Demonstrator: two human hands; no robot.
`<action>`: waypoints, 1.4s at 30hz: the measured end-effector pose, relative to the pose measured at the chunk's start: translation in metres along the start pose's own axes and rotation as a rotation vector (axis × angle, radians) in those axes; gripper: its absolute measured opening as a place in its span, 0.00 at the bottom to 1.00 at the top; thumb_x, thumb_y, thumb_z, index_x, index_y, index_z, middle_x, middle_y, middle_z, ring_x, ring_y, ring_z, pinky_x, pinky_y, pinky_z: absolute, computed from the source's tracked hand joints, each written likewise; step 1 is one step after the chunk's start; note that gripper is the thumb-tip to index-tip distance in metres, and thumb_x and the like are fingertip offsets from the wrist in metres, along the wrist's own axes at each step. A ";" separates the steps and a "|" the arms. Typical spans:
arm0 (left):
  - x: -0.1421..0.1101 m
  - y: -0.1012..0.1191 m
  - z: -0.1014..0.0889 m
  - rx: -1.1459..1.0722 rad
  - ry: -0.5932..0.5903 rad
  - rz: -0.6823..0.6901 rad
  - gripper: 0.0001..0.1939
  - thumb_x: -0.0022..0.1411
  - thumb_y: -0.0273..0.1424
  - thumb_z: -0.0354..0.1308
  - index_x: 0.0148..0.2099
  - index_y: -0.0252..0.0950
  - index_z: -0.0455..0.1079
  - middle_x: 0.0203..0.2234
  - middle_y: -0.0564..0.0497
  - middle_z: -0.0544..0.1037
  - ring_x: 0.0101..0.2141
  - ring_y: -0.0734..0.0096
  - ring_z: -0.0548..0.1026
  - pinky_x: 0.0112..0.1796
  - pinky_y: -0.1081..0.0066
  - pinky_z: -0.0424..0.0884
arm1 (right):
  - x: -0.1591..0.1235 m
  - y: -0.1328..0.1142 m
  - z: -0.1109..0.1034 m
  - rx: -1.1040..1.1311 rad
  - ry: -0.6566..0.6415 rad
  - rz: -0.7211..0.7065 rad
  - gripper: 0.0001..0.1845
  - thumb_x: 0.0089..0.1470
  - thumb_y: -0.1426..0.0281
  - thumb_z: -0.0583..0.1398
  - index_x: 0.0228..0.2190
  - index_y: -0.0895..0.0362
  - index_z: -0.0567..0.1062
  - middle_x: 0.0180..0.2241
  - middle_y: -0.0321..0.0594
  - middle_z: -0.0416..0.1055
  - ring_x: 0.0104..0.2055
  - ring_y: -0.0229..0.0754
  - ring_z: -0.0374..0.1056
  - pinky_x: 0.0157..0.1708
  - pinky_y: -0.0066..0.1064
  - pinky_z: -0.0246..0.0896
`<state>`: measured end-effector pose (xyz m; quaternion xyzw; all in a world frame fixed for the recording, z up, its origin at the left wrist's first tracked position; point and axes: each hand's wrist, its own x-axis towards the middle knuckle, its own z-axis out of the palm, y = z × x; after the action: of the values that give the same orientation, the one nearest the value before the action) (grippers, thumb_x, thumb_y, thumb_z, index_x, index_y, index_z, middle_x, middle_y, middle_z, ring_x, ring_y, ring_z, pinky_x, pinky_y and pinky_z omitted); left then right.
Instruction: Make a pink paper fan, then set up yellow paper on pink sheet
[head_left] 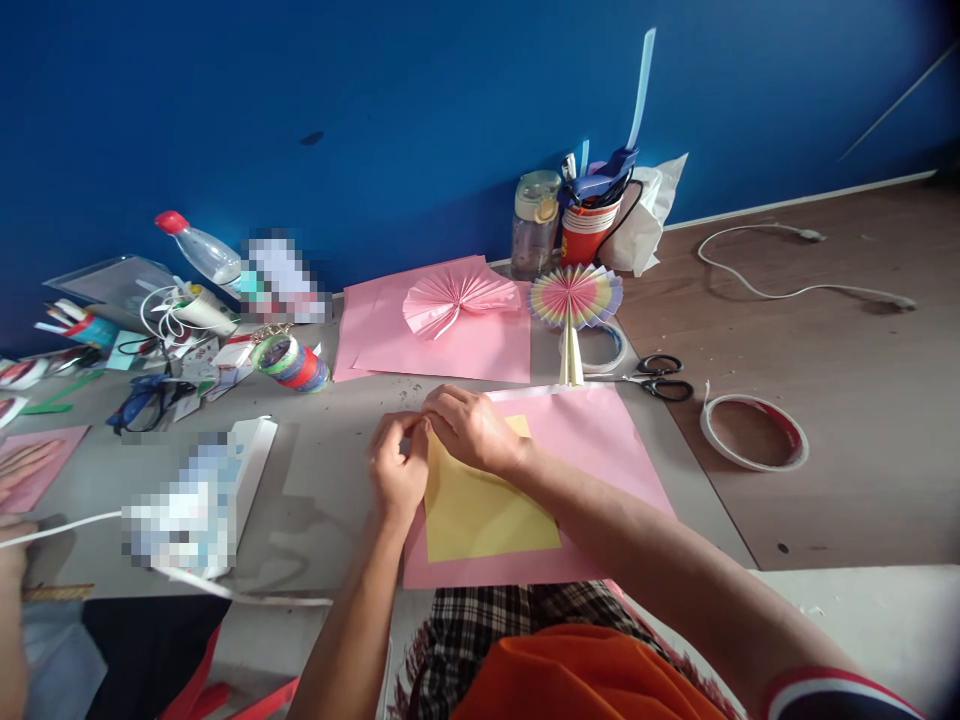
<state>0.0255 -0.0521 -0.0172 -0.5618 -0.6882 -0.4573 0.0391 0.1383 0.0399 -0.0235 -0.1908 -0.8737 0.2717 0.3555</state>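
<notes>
My left hand and my right hand meet at the upper left corner of a pink sheet of paper. The fingertips of both are pinched together there, and whatever is between them is too small or hidden to make out. A whitish strip runs along the sheet's far edge. On the sheet lies a yellow square of paper, partly covered by my right hand and forearm. Just beyond stands a pleated multicoloured paper fan with a folded pale yellow handle.
A pink pleated fan rests on more pink paper. Scissors and tape rolls lie right. Behind stand a clear bottle and a red cup. A white cable and another person's hand show.
</notes>
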 end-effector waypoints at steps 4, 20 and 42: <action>0.000 0.001 -0.001 -0.009 -0.019 -0.023 0.04 0.60 0.28 0.55 0.34 0.36 0.71 0.27 0.52 0.75 0.29 0.74 0.72 0.34 0.73 0.69 | 0.002 0.001 0.000 0.157 0.025 0.051 0.09 0.58 0.76 0.52 0.30 0.57 0.71 0.31 0.40 0.70 0.33 0.38 0.66 0.35 0.27 0.59; 0.000 0.000 0.000 -0.072 -0.060 -0.061 0.04 0.59 0.27 0.56 0.33 0.36 0.71 0.26 0.53 0.74 0.28 0.75 0.71 0.34 0.73 0.68 | 0.007 0.005 0.000 0.483 -0.011 0.246 0.09 0.51 0.78 0.54 0.25 0.57 0.72 0.27 0.35 0.68 0.31 0.34 0.65 0.35 0.25 0.59; -0.002 -0.004 0.001 -0.137 -0.081 -0.148 0.03 0.59 0.30 0.56 0.35 0.37 0.70 0.27 0.52 0.74 0.29 0.73 0.72 0.33 0.73 0.69 | 0.006 0.001 0.004 0.466 0.018 0.374 0.04 0.50 0.72 0.58 0.29 0.57 0.73 0.27 0.34 0.71 0.28 0.34 0.64 0.30 0.26 0.59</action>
<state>0.0234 -0.0523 -0.0213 -0.5288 -0.6960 -0.4819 -0.0611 0.1320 0.0425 -0.0234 -0.2641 -0.7342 0.5242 0.3411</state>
